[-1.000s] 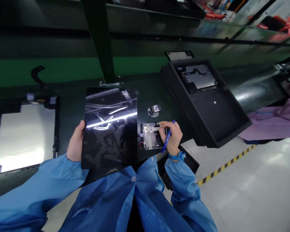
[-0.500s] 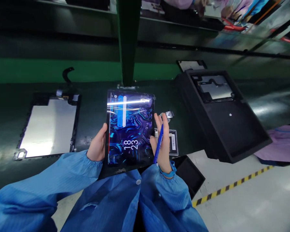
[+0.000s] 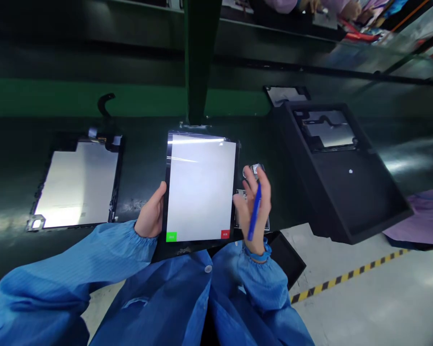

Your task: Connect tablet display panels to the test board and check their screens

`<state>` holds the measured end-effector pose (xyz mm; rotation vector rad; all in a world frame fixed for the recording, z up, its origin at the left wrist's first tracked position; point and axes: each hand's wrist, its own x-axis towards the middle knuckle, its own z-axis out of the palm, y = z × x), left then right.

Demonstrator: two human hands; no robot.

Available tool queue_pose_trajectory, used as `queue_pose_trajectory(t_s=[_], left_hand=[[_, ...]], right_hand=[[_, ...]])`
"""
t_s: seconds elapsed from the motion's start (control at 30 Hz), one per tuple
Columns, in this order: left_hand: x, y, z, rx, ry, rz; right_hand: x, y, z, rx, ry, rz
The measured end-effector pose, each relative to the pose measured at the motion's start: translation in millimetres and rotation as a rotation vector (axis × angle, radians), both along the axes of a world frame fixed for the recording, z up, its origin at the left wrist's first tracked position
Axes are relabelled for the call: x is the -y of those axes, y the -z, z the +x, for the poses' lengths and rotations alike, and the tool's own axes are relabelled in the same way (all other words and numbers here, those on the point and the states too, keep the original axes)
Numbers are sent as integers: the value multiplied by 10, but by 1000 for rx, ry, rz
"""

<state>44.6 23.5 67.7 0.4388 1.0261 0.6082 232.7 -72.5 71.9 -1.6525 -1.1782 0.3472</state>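
A tablet (image 3: 202, 187) with a lit white screen, a green box at its lower left corner and a red one at its lower right, is tilted up in front of me. My left hand (image 3: 150, 211) grips its left edge. Beside the right edge is my right hand (image 3: 254, 209), holding a blue pen (image 3: 254, 211) between curled fingers. Behind that hand lie a small metallic part (image 3: 256, 169) and a partly covered label card (image 3: 241, 193).
A display panel (image 3: 81, 185) lies at the left, with a black flex cable (image 3: 104, 103) above it. At the right stands a black foam tray (image 3: 361, 192) holding another panel (image 3: 328, 129). A green post (image 3: 200, 62) rises behind the tablet. Co-workers' hands show at the top right.
The tablet's screen has gone from a purple-blue wallpaper with a clock to plain white with two coloured boxes. My right hand has shifted right, away from the screen's edge, with the pen.
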Motion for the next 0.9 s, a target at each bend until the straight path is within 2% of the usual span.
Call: queue_pose_trajectory(t_s=[0.07, 0.13, 0.23, 0.33, 0.43, 0.53, 0.6, 0.67, 0.9], left_hand=[[9, -2, -5, 0, 12, -4], [29, 7, -20, -10, 25, 3], [76, 39, -53, -16, 62, 35], [116, 72, -79, -4, 89, 89], [116, 78, -84, 15, 83, 120], [89, 73, -89, 61, 108, 138], [77, 84, -97, 92, 116, 164], [74, 107, -107, 112, 107, 180], [61, 131, -110, 183, 87, 167]], right_hand=[[-79, -112, 170, 11, 77, 42], [-195, -265, 372, 109, 118, 15], [-371, -476, 623, 325, 79, -112], [-444, -586, 686, 538, 30, -245], [-352, -632, 562, 789, 31, -186], [-132, -695, 387, 922, -159, -1], [26, -744, 318, 910, -275, 116], [151, -776, 302, 870, -299, 182], [304, -712, 359, 817, -313, 171]])
